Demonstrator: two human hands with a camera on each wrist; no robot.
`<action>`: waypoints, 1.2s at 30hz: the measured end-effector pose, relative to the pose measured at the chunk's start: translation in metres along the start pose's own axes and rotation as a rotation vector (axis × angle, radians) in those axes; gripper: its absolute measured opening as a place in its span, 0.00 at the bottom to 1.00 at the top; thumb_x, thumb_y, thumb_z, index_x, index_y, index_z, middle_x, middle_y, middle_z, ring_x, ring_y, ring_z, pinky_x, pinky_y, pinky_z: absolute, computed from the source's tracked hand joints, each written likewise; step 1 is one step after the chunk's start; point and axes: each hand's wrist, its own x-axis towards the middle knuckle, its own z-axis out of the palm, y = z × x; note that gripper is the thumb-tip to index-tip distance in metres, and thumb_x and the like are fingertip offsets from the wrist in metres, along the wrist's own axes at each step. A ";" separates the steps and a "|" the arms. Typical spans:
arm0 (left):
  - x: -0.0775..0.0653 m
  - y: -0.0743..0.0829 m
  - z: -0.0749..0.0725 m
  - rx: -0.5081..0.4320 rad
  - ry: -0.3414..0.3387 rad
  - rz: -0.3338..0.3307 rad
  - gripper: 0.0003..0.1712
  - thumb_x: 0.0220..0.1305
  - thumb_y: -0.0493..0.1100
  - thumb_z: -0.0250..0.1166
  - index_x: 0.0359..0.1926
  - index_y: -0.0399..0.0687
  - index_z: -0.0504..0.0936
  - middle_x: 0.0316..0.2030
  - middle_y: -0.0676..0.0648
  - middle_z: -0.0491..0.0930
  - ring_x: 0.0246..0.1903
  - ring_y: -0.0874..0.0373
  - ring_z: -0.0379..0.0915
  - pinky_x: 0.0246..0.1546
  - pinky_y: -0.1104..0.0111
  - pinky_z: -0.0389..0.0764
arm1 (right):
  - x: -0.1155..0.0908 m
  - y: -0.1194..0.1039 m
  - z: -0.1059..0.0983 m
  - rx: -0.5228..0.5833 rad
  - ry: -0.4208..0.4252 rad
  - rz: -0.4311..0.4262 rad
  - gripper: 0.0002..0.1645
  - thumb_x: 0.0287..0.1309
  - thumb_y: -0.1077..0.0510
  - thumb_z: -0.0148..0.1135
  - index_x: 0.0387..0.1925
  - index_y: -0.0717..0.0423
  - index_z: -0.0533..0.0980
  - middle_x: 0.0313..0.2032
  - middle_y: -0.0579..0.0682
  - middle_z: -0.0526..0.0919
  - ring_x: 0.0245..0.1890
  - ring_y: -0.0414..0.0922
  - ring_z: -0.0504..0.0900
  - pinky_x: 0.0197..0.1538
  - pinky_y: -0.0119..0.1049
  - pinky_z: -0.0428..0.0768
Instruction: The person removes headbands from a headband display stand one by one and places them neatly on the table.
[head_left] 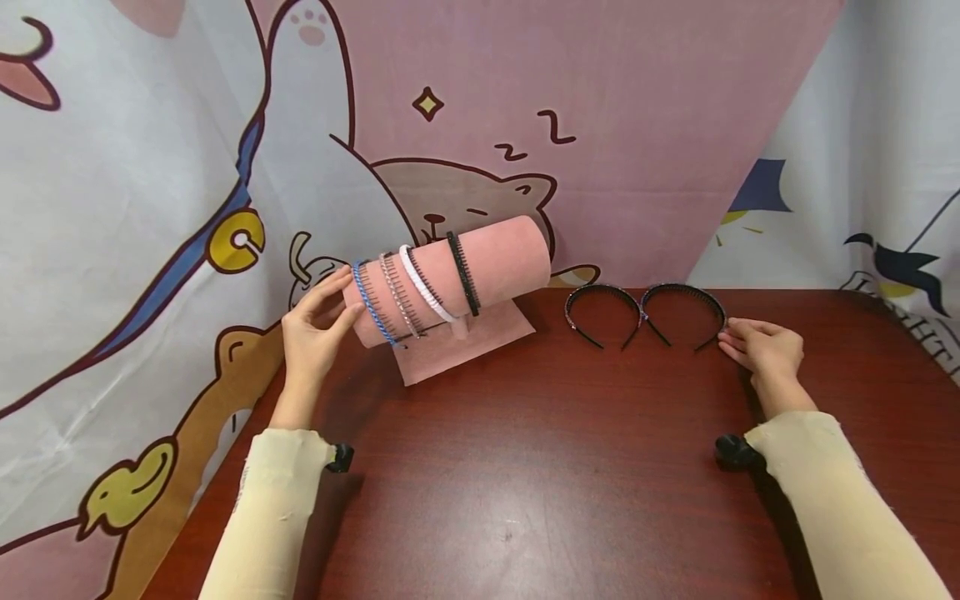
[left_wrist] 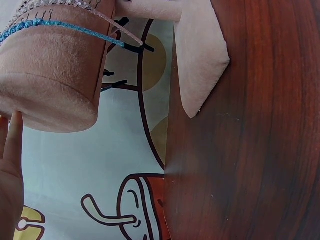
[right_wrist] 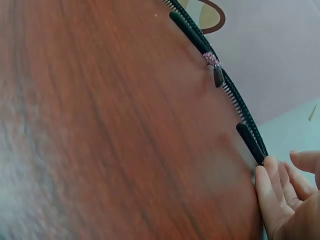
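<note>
A pink plush roll [head_left: 506,258] on a flat pink base [head_left: 480,350] stands tilted at the back left. Around it sit a blue headband [head_left: 367,302], a glittery pale one [head_left: 397,296], a white one [head_left: 426,289] and a black one [head_left: 463,275]. My left hand [head_left: 309,333] touches the roll's left end with extended fingers [left_wrist: 16,135]. Two dark glittery headbands lie side by side on the right, a left headband [head_left: 603,287] and a right headband [head_left: 684,287]. With straight fingertips, my right hand [right_wrist: 290,210] touches the right headband's outer side, thumb apart.
The dark red wooden table [head_left: 525,467] runs up to a printed curtain [head_left: 637,150] behind it, showing cartoon animals. Another stretch of the curtain borders the left side. A black wrist strap piece [head_left: 737,452] sits at the right sleeve.
</note>
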 end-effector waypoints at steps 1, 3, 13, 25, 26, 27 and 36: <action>0.000 0.000 0.000 0.000 0.000 0.000 0.21 0.58 0.27 0.70 0.54 0.28 0.81 0.59 0.35 0.80 0.56 0.68 0.79 0.52 0.78 0.82 | -0.001 0.000 0.001 0.003 -0.004 -0.004 0.12 0.63 0.65 0.63 0.25 0.50 0.84 0.18 0.44 0.87 0.20 0.39 0.87 0.28 0.31 0.87; 0.000 0.001 0.000 0.000 -0.004 -0.002 0.21 0.58 0.27 0.70 0.54 0.27 0.81 0.59 0.34 0.80 0.56 0.67 0.79 0.52 0.78 0.82 | -0.002 0.000 0.003 0.007 -0.008 -0.014 0.10 0.63 0.64 0.64 0.27 0.50 0.83 0.19 0.43 0.87 0.21 0.38 0.88 0.29 0.30 0.87; 0.000 0.000 -0.001 0.006 -0.009 -0.004 0.21 0.57 0.28 0.70 0.54 0.29 0.82 0.59 0.35 0.80 0.57 0.66 0.79 0.52 0.78 0.82 | -0.010 -0.003 0.018 0.009 -0.041 -0.113 0.08 0.63 0.65 0.63 0.30 0.53 0.84 0.21 0.42 0.88 0.22 0.37 0.88 0.29 0.29 0.87; 0.000 0.000 -0.002 0.005 -0.008 0.002 0.21 0.57 0.27 0.70 0.53 0.28 0.82 0.59 0.34 0.80 0.58 0.65 0.78 0.52 0.77 0.82 | -0.028 -0.011 0.048 0.033 -0.129 -0.184 0.04 0.62 0.67 0.64 0.33 0.57 0.83 0.23 0.43 0.88 0.23 0.38 0.88 0.29 0.29 0.87; 0.000 0.000 -0.002 0.004 -0.010 0.002 0.21 0.57 0.27 0.70 0.54 0.28 0.82 0.59 0.35 0.80 0.58 0.64 0.78 0.52 0.77 0.82 | -0.029 -0.011 0.051 0.043 -0.139 -0.189 0.04 0.61 0.68 0.64 0.33 0.58 0.83 0.23 0.44 0.88 0.22 0.39 0.88 0.28 0.29 0.87; 0.000 -0.001 -0.001 0.002 -0.010 0.002 0.21 0.57 0.27 0.70 0.54 0.28 0.82 0.59 0.35 0.80 0.58 0.64 0.78 0.52 0.77 0.82 | -0.031 -0.011 0.053 0.051 -0.149 -0.192 0.04 0.61 0.68 0.64 0.33 0.58 0.82 0.23 0.44 0.88 0.22 0.39 0.88 0.28 0.29 0.87; 0.001 -0.001 -0.002 0.015 -0.014 -0.001 0.21 0.57 0.27 0.70 0.54 0.30 0.82 0.59 0.36 0.80 0.58 0.65 0.79 0.52 0.77 0.82 | -0.040 -0.009 0.079 0.043 -0.202 -0.233 0.04 0.60 0.69 0.64 0.33 0.59 0.82 0.23 0.45 0.88 0.23 0.39 0.88 0.29 0.30 0.87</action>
